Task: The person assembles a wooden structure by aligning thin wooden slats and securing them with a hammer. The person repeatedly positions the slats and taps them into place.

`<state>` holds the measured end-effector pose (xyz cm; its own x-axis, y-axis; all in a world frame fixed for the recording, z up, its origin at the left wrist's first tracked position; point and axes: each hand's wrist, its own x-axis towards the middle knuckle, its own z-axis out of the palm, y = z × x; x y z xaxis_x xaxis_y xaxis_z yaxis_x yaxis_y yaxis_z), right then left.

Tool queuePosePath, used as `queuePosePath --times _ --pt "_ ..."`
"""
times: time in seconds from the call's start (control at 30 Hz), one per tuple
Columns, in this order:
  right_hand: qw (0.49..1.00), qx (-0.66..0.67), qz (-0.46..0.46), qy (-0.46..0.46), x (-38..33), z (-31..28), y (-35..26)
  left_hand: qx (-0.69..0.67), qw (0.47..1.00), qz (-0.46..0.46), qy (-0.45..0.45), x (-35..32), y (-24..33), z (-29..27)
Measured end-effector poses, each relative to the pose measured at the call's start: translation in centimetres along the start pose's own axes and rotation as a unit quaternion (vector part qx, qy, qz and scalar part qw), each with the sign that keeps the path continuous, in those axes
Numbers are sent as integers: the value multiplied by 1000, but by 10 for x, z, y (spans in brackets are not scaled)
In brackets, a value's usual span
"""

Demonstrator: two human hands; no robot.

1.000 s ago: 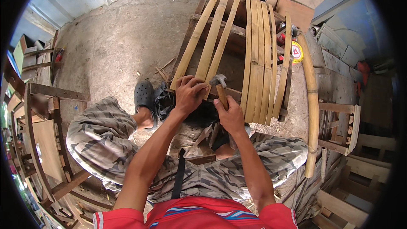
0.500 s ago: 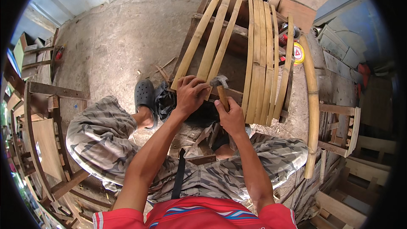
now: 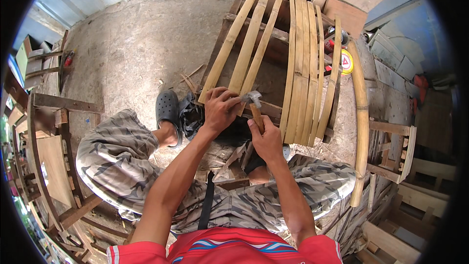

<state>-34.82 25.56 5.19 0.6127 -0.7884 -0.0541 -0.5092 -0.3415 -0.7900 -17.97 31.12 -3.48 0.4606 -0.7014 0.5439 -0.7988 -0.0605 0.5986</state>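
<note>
meanwhile right hand (image 3: 266,139) grips hammer (image 3: 254,105); left hand (image 3: 220,107) pinches bamboo slat (image 3: 246,58).

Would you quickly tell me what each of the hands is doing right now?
Left hand: fingers curled, pressing on the lower end of a bamboo slat.
Right hand: closed around the handle of a hammer.

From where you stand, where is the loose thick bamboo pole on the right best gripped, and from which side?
Probably at mid-length of the thick bamboo pole, on a smooth stretch between nodes, coming from its right side. It curves from the frame's far corner down toward the knee, so a middle grip should balance it. Its left side lies close to the slatted frame, leaving little finger room there. The right hand holds the hammer.
</note>
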Motion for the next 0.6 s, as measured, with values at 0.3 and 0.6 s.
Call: queuePosePath --times 0.3,0.6 --pt "998 -53 6 -16 1 0 -1 2 1000 2 6 1 0 0" --pt "1000 -14 -13 12 4 -6 -14 6 1000 14 3 0 -4 0"
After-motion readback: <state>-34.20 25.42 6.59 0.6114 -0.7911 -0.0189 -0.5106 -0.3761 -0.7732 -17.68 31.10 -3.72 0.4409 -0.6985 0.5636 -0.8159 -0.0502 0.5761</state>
